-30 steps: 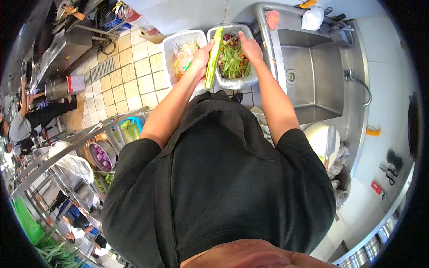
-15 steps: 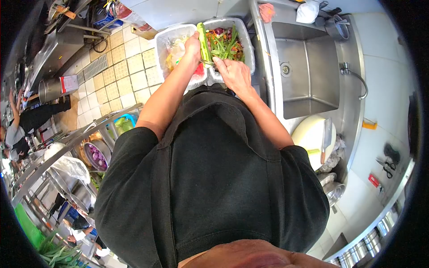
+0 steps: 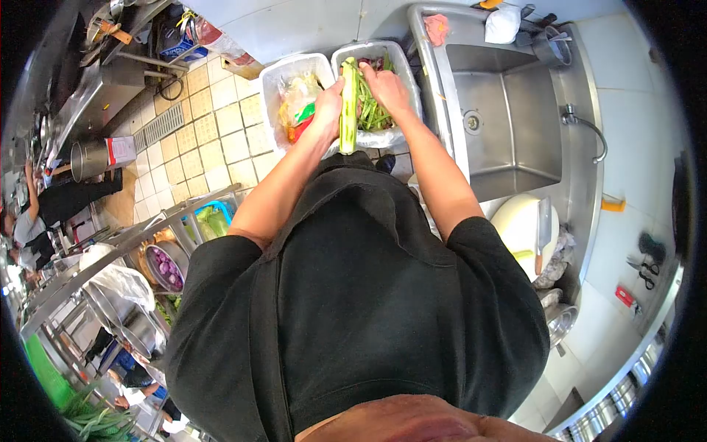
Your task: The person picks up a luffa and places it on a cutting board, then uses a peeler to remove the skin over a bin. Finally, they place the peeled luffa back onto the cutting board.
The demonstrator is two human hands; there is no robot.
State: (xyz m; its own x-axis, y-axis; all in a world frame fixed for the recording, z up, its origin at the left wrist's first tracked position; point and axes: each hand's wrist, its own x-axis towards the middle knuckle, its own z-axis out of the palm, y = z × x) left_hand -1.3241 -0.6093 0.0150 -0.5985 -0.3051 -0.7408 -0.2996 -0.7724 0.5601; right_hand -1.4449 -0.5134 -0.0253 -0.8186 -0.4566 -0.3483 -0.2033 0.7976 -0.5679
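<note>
My left hand [image 3: 328,109] is closed around a long, partly peeled cucumber [image 3: 348,121], pale green with darker streaks, held lengthwise over the adjoining edges of two bins. My right hand [image 3: 387,90] is closed beside the cucumber's far end, its fingers around a peeler that is mostly hidden now; its thin metal part showed in the earlier view. Green peelings [image 3: 375,114] lie below my right hand in the right bin [image 3: 414,81]. Under my left forearm, the left bin [image 3: 267,99] contains plastic wrappings and red and green scraps.
To the right is a steel sink [image 3: 508,110] with a tap [image 3: 582,121]. A knife [image 3: 544,228] rests on a round white board [image 3: 512,225]. At left stand a rack with a bowl of purple pieces [image 3: 166,269] and, farther off, another person [image 3: 62,206].
My right hand has moved away from my body, from the cucumber's near part to its far end. The cucumber's near end has come closer to me, and my left hand has shifted nearer too.
</note>
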